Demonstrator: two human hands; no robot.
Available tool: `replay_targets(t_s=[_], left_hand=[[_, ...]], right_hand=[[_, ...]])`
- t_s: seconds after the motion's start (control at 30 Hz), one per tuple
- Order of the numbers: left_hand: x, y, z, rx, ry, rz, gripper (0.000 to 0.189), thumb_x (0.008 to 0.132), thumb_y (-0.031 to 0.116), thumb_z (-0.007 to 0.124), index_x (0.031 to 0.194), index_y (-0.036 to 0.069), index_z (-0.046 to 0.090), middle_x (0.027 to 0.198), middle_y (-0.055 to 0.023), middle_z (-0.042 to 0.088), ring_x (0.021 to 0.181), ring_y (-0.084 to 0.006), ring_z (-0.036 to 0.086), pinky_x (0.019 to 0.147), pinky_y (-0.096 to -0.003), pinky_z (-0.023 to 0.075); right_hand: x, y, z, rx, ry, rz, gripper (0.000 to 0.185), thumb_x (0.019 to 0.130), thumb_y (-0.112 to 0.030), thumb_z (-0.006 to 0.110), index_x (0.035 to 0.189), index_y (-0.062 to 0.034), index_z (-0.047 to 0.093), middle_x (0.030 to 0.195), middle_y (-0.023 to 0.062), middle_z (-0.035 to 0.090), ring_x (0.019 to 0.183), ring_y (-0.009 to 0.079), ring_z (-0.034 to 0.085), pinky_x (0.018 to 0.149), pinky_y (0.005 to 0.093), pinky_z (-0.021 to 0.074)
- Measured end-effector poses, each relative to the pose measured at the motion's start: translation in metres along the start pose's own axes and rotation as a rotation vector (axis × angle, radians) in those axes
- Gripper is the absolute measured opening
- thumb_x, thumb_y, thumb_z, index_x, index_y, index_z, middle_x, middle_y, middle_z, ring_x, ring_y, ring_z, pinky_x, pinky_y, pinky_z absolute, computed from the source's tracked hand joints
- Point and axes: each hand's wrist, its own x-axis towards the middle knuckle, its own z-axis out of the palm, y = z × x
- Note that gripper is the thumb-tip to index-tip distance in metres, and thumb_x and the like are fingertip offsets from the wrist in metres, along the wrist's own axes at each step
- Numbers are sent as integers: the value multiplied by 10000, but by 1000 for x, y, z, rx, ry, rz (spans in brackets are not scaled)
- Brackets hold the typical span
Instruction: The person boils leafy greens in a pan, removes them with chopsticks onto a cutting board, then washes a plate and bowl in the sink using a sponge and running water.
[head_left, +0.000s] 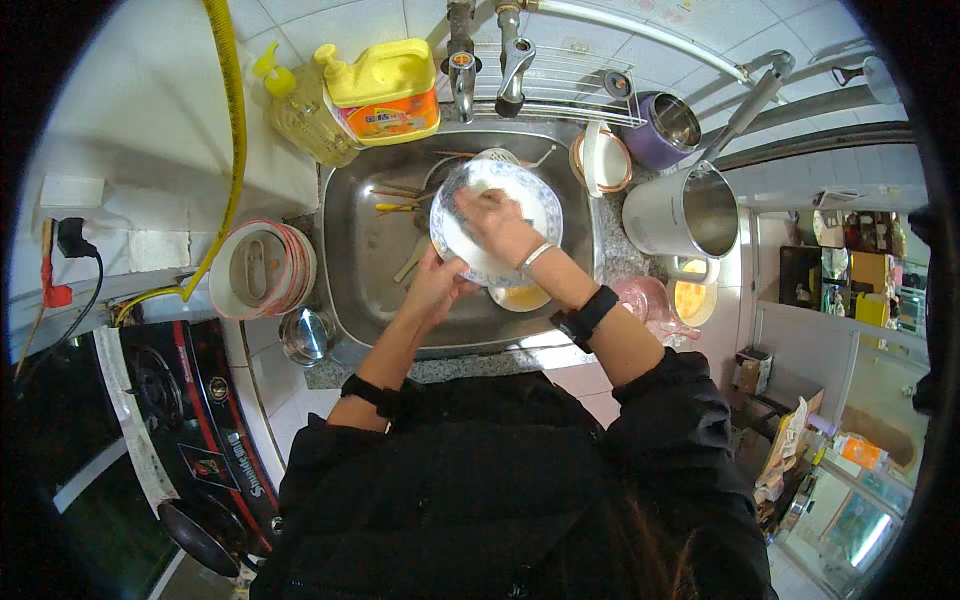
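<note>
Above a stainless steel sink (367, 292), my left hand (439, 285) grips the near left rim of a white plate with a blue patterned border (551, 206). The plate is tilted. My right hand (499, 225), blurred, lies over its inner face; dark bits show around the fingers, and I cannot tell whether it holds a cloth or sponge. Under the plate's near edge, a dish with something yellow (521, 298) shows in part. Chopsticks (397, 193), a yellow-handled utensil (394, 208) and a strainer-like item (496, 156) lie in the sink, partly hidden by the plate.
Stacked bowls (262, 270) and a glass bowl (306, 335) stand left of the sink. Behind it are a pump bottle (311, 120), a yellow jug (386, 97) and taps (514, 79). A purple container (651, 142), a large metal pitcher (660, 210) and a pink container (645, 300) stand right.
</note>
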Motion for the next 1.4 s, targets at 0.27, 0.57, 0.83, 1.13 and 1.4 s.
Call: replay_targets(t_s=[0.27, 0.57, 0.83, 1.13, 1.4], left_hand=[[3, -2, -9, 61, 47, -20, 551, 793, -56, 479, 1306, 80, 331, 1203, -128, 514, 1037, -279, 597, 794, -425, 570], [19, -2, -12, 63, 37, 52, 674, 747, -101, 488, 1348, 133, 294, 1241, -101, 483, 1091, -260, 560, 834, -422, 554], [9, 10, -14, 224, 15, 11, 723, 742, -95, 495, 1387, 144, 273, 1217, -96, 504, 1032, -230, 576, 755, -393, 577], [12, 0, -6, 48, 28, -70, 724, 755, -84, 513, 1369, 198, 253, 1217, -85, 498, 1001, -237, 600, 721, -391, 586], [6, 8, -16, 106, -37, 60, 674, 750, -89, 503, 1352, 121, 285, 1235, -109, 493, 1044, -258, 585, 786, -390, 564]], right_hand=[[-23, 23, -3, -243, -284, 125, 524, 860, -135, 459, 1372, -59, 376, 1452, 93, 341, 1267, 333, 368, 954, 553, 340], [-29, 1, 35, 669, -218, -10, 534, 821, -104, 523, 1346, -183, 459, 1418, 38, 428, 1262, 281, 444, 975, 581, 335], [-47, 45, -8, -303, -226, 32, 647, 760, -34, 520, 1384, -131, 379, 1493, 39, 292, 1282, 299, 368, 902, 496, 364], [-12, 0, 7, 205, -95, -148, 596, 832, -171, 518, 1407, -164, 361, 1468, 17, 356, 1221, 323, 435, 859, 529, 395], [-29, 18, -3, -286, -52, 119, 576, 820, -103, 475, 1383, -48, 364, 1440, 123, 354, 1114, 348, 464, 869, 471, 392]])
